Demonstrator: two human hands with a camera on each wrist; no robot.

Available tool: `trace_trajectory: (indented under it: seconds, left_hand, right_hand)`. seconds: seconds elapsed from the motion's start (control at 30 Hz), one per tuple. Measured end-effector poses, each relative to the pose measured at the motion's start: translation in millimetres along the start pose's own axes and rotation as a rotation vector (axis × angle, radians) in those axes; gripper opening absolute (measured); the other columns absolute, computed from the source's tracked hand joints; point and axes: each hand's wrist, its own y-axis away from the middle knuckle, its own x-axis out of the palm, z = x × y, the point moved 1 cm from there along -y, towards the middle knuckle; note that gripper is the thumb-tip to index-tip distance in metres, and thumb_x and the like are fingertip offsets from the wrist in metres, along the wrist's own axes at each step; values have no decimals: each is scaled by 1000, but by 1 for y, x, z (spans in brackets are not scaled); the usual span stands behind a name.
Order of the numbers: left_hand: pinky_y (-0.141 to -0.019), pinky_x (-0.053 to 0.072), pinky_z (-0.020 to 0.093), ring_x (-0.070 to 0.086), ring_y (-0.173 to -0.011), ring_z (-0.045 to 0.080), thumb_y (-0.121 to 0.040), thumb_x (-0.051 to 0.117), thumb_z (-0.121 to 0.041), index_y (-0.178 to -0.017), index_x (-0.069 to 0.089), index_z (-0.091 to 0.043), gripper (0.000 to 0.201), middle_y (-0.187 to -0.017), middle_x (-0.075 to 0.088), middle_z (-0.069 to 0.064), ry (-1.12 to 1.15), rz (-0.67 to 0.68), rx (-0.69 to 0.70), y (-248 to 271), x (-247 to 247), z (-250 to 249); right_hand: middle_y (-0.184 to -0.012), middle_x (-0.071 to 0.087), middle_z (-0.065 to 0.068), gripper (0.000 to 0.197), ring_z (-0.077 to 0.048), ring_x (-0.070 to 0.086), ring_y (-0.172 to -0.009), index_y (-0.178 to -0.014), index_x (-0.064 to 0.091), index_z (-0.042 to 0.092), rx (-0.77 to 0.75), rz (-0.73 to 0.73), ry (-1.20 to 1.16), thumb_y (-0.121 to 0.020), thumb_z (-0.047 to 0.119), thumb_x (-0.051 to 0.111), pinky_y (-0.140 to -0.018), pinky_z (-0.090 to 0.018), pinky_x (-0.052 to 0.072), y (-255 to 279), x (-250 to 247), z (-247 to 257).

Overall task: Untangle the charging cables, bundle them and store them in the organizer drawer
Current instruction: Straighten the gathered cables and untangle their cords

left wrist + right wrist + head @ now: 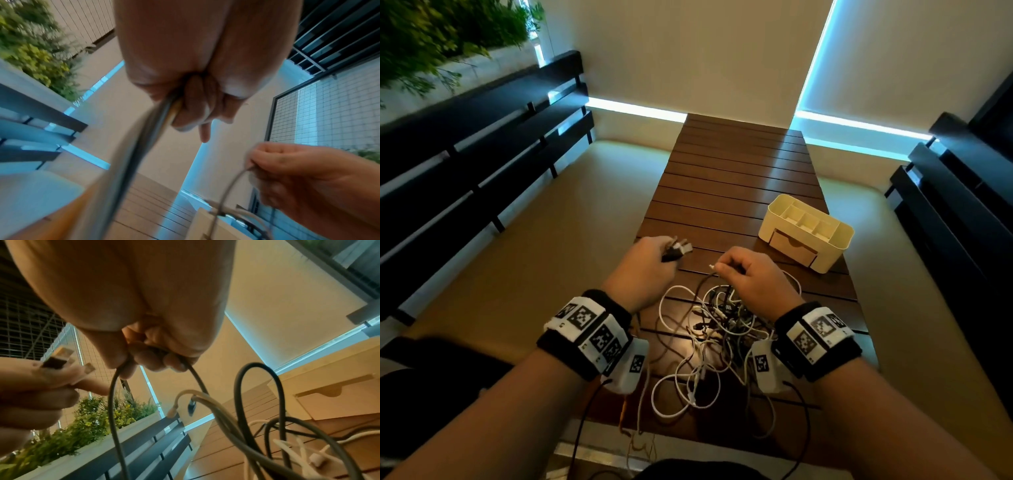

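The slatted bench (pixel 736 178) carries everything. My organizer (pixel 806 233) sits on its right side, drawer (pixel 792 247) closed. The tangle of cables (pixel 715 329) lies near me, between my wrists. My left hand (pixel 650 262) is curled around a cluster of plugs (pixel 677 249). My right hand (pixel 748 270) pinches 1 thin cable end (pixel 712 266) just above the tangle.

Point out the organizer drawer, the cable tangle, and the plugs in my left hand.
organizer drawer (pixel 795 247): head view, drawer front.
cable tangle (pixel 717 329): head view, middle of the knot.
plugs (pixel 677 250): head view, connector ends past the fingers.
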Motion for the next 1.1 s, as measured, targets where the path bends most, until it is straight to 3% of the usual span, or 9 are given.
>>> trace_trajectory:
  seconds: [0.13, 0.27, 0.37, 0.5, 0.6, 0.7, 0.77, 0.9, 1.1]
  left_hand:
    - [-55, 33, 20, 41, -53, 2, -98, 59, -24, -70, 55, -26, 28, -64, 53, -8, 38, 162, 139, 3, 18, -7]
    - [-56, 33, 25, 41, -54, 4, -96, 62, -19, -71, 56, -22, 27, -63, 51, -8, 75, 70, 188, 0, 13, -8]
    - [-51, 34, 17, 41, -48, 2, -98, 59, -15, -74, 58, -21, 25, -56, 51, -11, 270, -45, 214, 2, -3, -17]
    - [-47, 27, 23, 34, -37, 2, -101, 53, -22, -79, 58, -11, 25, -42, 43, -14, 499, -96, 164, 1, -18, -18]
    - [-50, 28, 27, 37, -42, 3, -101, 56, -22, -79, 62, -9, 26, -47, 47, -13, 385, -83, 36, -1, -18, 0]
    - [-54, 35, 24, 49, -64, 11, -98, 61, -22, -80, 70, -14, 22, -73, 63, -5, 30, 129, -130, 0, -15, 16]
    - [-47, 30, 21, 40, -52, 12, -98, 61, -23, -75, 65, -12, 26, -61, 50, -2, -84, 159, -166, 2, -12, 18]
    - [-45, 30, 16, 35, -49, 9, -99, 58, -17, -68, 56, -15, 31, -59, 46, -5, 3, -16, -18, 1, -11, 3]
    - [-59, 37, 32, 47, -61, 15, -97, 59, -23, -74, 60, -17, 24, -70, 60, 1, -75, 199, 96, 1, 15, -12]
  right_hand:
    - [-74, 59, 8, 12, -4, 50, -61, -91, 63, 27, -83, -48, -62, -99, 19, 57, -57, -16, 41, -4, 1, 14]
    - [-74, 60, 3, 15, -6, 50, -60, -93, 65, 21, -58, -67, -114, -101, 26, 53, -56, -16, 40, -3, -1, 11]
    - [-71, 56, 8, 34, 0, 50, -60, -92, 65, 16, 28, 5, -193, -105, 34, 39, -58, -15, 40, 7, 11, 4]
    - [-81, 62, -2, 39, -9, 57, -74, -91, 63, 20, 76, 78, -104, -106, 39, 33, -70, -29, 45, 12, 26, -14]
    - [-81, 59, 7, 33, 1, 54, -71, -96, 63, 20, 122, -10, -137, -106, 37, 36, -65, -23, 39, 9, 19, -16]
    - [-79, 60, 8, 26, 4, 54, -67, -100, 65, 19, 81, -132, -124, -105, 32, 43, -57, -13, 37, 3, 3, -11]
    - [-82, 64, 3, 22, -3, 58, -72, -98, 66, 20, 23, -117, -63, -103, 30, 47, -62, -15, 43, -1, -2, -8]
    - [-83, 68, 4, 21, -9, 63, -76, -95, 70, 19, -11, 61, 51, -101, 30, 53, -71, -31, 54, -1, 6, -7]
    - [-73, 63, 4, 16, -7, 55, -60, -86, 67, 18, -108, 42, 12, -98, 22, 57, -56, -23, 44, -2, 6, 7]
